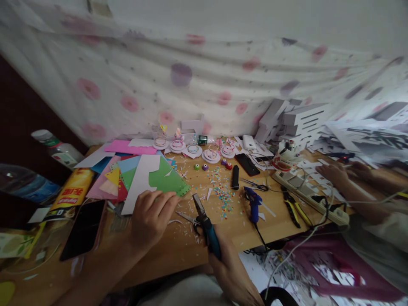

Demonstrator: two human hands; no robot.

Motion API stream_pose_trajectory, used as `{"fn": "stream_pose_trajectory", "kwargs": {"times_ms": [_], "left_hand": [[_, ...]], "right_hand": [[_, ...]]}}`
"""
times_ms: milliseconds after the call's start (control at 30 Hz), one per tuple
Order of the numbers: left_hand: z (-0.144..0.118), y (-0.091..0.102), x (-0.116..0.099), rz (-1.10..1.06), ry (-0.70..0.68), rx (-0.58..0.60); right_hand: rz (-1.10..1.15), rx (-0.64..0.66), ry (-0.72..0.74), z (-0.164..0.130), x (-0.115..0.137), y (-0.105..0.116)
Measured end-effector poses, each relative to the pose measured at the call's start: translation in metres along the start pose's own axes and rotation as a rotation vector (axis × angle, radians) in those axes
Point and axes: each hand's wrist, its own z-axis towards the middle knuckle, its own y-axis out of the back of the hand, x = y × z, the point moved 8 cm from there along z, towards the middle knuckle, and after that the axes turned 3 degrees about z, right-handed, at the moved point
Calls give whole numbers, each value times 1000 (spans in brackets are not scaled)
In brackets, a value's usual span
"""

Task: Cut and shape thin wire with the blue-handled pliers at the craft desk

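Note:
My right hand (228,263) grips blue-and-black-handled pliers (209,233), their metal jaws pointing up and away from me. My left hand (153,216) is closed, fingers bent and pressed together, at the near edge of a white sheet (140,182) and a green sheet (167,178). What its fingertips hold, if anything, is hidden. Scissors (188,217) lie between my hands, partly behind the pliers. Many small coloured paper dots (225,197) are scattered beyond the pliers, with paper scraps about.
A blue glue gun (254,206), yellow-black pliers (293,206) and a power strip (312,197) lie to the right. Decorated white discs (211,156) stand along the back. A phone (84,229) lies at left. A co-worker's hands (338,174) are at far right.

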Motion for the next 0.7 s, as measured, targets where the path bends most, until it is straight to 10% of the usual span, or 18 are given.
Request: {"fn": "stream_pose_trajectory", "kwargs": {"times_ms": [367, 700], "left_hand": [[12, -17, -6, -20, -202, -5], [34, -24, 19, -672, 251, 210]], "right_hand": [[85, -66, -10, 6, 5, -4], [-29, 45, 237, 17, 13, 6]]}}
